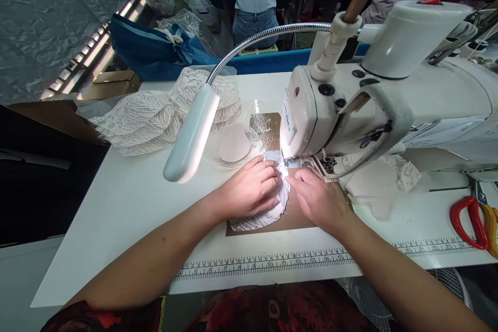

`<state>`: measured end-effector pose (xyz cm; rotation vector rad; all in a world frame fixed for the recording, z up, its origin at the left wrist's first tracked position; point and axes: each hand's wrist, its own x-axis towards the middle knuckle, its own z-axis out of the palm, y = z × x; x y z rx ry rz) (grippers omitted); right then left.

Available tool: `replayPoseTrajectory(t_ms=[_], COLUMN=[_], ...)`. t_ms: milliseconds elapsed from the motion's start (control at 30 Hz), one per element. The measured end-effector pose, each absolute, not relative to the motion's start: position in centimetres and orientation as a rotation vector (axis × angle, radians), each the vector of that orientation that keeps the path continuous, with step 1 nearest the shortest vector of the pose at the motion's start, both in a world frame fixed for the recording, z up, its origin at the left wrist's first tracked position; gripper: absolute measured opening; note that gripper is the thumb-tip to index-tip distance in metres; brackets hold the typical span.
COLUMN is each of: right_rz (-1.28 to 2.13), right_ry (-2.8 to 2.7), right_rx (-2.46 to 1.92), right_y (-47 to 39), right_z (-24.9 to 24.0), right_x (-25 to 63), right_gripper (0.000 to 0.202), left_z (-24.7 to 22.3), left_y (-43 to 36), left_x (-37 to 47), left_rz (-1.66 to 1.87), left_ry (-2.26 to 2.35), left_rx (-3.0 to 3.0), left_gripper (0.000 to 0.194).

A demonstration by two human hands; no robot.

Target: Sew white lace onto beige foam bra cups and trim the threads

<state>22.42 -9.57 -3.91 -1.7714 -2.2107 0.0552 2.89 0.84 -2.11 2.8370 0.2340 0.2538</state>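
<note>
A curved white lace piece lies on the brown plate of the sewing machine, its upper end under the needle area. My left hand rests flat on the lace with fingers stretched out, just left of the needle. On the other side, my right hand has its fingers curled together at the lace's right edge, close below the machine head; whatever is between the fingertips is too small to make out. Behind my left hand lies a pale oval pad on more lace.
Stacked lace pieces lie at the back left. A lamp hangs over the table. Pale cut pieces sit right of the machine head, with red-handled scissors at the far right. People sit beyond.
</note>
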Motion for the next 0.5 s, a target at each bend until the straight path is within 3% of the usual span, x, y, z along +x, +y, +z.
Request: replayPoseTrajectory(t_ms=[300, 500], right_rz=[0.166, 0.054], right_ry=[-2.204, -2.175], right_rx=[-1.930, -2.008], right_y=[-8.77, -8.83], right_z=[-3.55, -3.42], right_x=[22.26, 22.20], right_gripper=[0.044, 0.042], left_z=[-2.54, -2.38], left_y=[1.36, 1.01], left_x=[2.97, 3.32], left_rz=[0.319, 0.346], left_ry=[0.346, 0.358], left_rx=[2.892, 2.963], left_gripper=[0.030, 0.028])
